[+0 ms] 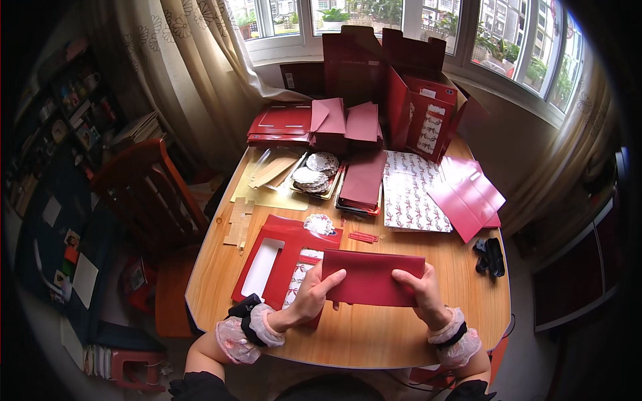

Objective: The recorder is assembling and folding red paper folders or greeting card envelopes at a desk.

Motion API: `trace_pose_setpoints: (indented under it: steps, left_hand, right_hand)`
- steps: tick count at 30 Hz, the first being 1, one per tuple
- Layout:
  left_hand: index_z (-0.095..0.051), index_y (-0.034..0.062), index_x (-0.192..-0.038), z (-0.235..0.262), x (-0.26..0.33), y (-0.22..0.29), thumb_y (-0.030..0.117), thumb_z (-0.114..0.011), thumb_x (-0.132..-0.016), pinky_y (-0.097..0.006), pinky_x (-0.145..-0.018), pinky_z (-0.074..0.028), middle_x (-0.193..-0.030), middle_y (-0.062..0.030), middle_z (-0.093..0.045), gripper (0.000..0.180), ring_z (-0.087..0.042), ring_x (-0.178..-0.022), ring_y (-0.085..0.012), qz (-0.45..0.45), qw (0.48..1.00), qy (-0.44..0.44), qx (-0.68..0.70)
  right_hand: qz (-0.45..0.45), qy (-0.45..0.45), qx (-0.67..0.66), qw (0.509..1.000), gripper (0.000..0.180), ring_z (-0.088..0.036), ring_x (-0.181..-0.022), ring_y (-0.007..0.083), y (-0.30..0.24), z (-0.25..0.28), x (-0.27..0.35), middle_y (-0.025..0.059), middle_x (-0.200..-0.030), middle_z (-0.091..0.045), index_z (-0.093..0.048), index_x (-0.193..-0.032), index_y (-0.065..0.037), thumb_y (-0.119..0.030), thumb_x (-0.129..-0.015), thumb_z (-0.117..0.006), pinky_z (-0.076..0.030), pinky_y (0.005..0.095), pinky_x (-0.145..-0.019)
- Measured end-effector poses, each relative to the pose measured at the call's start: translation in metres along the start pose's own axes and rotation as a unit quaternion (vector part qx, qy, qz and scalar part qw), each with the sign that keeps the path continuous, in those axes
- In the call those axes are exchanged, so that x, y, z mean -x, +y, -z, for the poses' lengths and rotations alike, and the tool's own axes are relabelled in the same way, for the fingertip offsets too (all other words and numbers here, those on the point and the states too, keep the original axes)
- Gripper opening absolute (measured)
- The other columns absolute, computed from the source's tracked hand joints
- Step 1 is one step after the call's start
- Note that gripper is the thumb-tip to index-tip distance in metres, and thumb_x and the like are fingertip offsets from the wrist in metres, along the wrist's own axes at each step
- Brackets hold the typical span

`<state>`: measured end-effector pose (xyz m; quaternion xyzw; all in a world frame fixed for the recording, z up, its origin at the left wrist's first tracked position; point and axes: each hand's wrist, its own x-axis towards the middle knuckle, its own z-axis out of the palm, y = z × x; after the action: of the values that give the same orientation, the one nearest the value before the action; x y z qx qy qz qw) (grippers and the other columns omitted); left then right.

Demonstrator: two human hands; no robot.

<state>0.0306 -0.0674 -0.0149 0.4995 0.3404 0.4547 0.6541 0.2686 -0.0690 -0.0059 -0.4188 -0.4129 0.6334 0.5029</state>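
A dark red rectangular piece of card [374, 277] is held up level over the near part of the table. My left hand [311, 294] grips its left end, thumb on the front and fingers behind. On the right end, my right hand [424, 287] pinches it in the same way. Partly under my left hand lies a flat red box blank [284, 240] with a white cut-out and a patterned strip. A white scalloped round piece [319, 224] sits at its far edge. Small red labels [363, 236] lie just beyond the held card.
Mid-table are a tray of dark red cards [362, 177], round patterned discs [314, 175], patterned sheets [414, 194] and pink sheets [468, 190]. Upright red boxes [399, 107] stand at the back. Black objects [493, 257] lie at the right edge. A wooden chair [150, 187] stands left.
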Motion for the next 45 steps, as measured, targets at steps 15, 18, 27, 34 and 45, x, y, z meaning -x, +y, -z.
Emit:
trace_pose_setpoints:
  steps: [15,18,27,34,45]
  left_hand:
    - [-0.057,0.0010,-0.115,0.014,-0.004,-0.007,0.003,-0.055,-0.096,-0.036,-0.095,-0.049,-0.105,-0.0093,-0.068,0.020,-0.068,-0.093,-0.0200,-0.153,0.982,-0.008,-0.112]
    - [-0.060,0.0036,-0.113,0.016,-0.010,-0.002,0.001,-0.062,-0.092,-0.037,-0.100,-0.045,-0.107,-0.0078,-0.069,0.021,-0.067,-0.102,-0.0199,-0.217,0.941,-0.069,-0.251]
    - [-0.054,0.0063,-0.121,0.008,-0.010,-0.001,0.003,-0.072,-0.084,-0.032,-0.068,-0.058,-0.104,-0.0117,-0.071,0.040,-0.071,-0.088,-0.0267,-0.343,0.879,0.029,-0.329]
    - [-0.060,0.0142,-0.127,0.011,-0.010,0.008,-0.002,-0.064,-0.080,-0.030,-0.054,-0.056,-0.101,-0.0046,-0.063,0.049,-0.066,-0.071,-0.0200,-0.332,0.739,-0.045,-0.584]
    - [-0.056,0.0116,-0.134,0.006,-0.008,0.005,-0.005,-0.057,-0.079,-0.031,-0.062,-0.058,-0.101,-0.0071,-0.062,0.057,-0.066,-0.079,-0.0210,-0.330,0.720,-0.087,-0.604]
  right_hand:
    - [0.053,-0.144,0.192,0.969,0.016,-0.066,-0.091,0.0144,-0.013,0.032,-0.007,0.0077,-0.096,-0.070,-0.069,-0.104,0.003,-0.001,-0.088,-0.068,-0.054,0.0269,-0.079]
    - [0.130,-0.192,0.259,0.938,0.017,-0.066,-0.096,0.0167,-0.024,0.037,-0.016,0.0105,-0.101,-0.071,-0.071,-0.104,0.003,0.001,-0.087,-0.067,-0.053,0.0288,-0.084]
    - [0.127,-0.204,0.260,0.935,0.019,-0.066,-0.097,0.0172,-0.013,0.041,-0.024,0.0104,-0.103,-0.071,-0.070,-0.107,0.002,-0.001,-0.088,-0.067,-0.052,0.0288,-0.085]
    - [0.075,-0.229,0.249,0.938,0.019,-0.062,-0.095,0.0124,0.002,0.048,-0.036,0.0063,-0.101,-0.070,-0.069,-0.108,0.002,0.000,-0.089,-0.065,-0.050,0.0268,-0.086]
    - [0.052,-0.238,0.275,0.930,0.022,-0.061,-0.096,0.0104,-0.001,0.057,-0.036,0.0039,-0.102,-0.071,-0.069,-0.111,0.000,0.002,-0.089,-0.064,-0.049,0.0257,-0.087]
